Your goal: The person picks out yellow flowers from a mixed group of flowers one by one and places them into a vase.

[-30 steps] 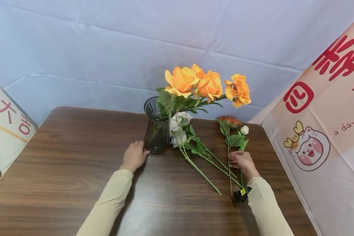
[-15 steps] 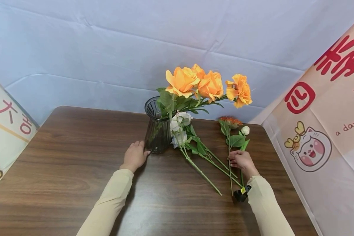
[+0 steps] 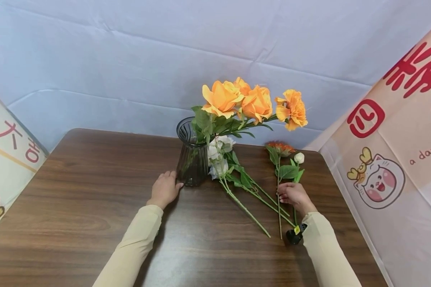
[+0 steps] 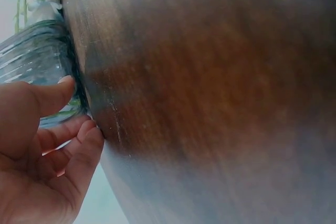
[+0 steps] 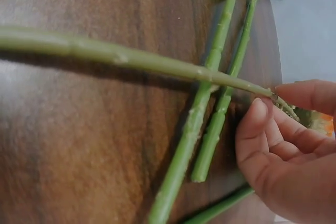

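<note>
A dark, ribbed glass vase point(image 3: 192, 165) stands upright on the table, holding several orange flowers point(image 3: 237, 99) that lean right. Low at its left side, my left hand point(image 3: 164, 189) holds the base between thumb and curled fingers; the left wrist view shows the thumb point(image 4: 58, 95) against the glass. My right hand point(image 3: 296, 197) pinches the thin green stem point(image 5: 131, 59) of a red-orange flower point(image 3: 280, 148) between thumb and index finger. In the right wrist view this stem crosses above two other green stems. The bloom lies at the far right of the table, away from the fingers.
White flowers point(image 3: 219, 167) lie right of the vase, their long stems pointing toward the front right. A white bud point(image 3: 299, 158) with green leaves lies beyond the right hand. A black wrist device point(image 3: 295, 235) sits under the right wrist. Cloth walls border the brown table point(image 3: 93, 223).
The lower end of the pinched stem has shifted slightly left. Both hands stay nearly where they were, and the vase keeps its place; the head view has turned a little.
</note>
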Action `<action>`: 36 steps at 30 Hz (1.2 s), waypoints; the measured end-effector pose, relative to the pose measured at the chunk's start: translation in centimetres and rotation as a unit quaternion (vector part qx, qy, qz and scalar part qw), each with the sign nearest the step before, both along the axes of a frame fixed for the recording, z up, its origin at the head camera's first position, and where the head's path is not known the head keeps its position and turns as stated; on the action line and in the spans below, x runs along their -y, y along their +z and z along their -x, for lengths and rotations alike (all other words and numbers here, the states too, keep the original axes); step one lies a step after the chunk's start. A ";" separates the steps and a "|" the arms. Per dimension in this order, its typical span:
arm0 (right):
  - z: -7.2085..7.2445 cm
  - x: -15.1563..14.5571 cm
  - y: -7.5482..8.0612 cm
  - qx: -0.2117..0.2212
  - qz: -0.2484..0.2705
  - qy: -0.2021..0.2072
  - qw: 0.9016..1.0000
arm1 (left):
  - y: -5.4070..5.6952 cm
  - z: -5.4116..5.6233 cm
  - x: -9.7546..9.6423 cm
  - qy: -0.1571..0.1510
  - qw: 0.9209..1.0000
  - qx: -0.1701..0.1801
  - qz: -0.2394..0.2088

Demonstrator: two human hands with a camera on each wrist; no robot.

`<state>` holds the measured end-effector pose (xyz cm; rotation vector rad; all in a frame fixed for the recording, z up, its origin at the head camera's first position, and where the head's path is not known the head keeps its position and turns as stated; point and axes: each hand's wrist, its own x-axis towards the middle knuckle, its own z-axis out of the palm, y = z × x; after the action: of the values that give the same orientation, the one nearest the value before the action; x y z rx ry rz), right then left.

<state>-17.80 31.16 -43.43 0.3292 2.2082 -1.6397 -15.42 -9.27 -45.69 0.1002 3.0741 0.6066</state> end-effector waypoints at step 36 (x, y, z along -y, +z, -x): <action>-0.9 1.4 2.0 0.076 0.045 0.055 0.995 | 0.0 0.0 -0.1 -0.002 1.000 0.003 0.003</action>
<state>-16.89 29.79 -41.43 0.2919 1.9971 -1.5950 -15.46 -9.20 -45.68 0.1041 3.0694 0.5949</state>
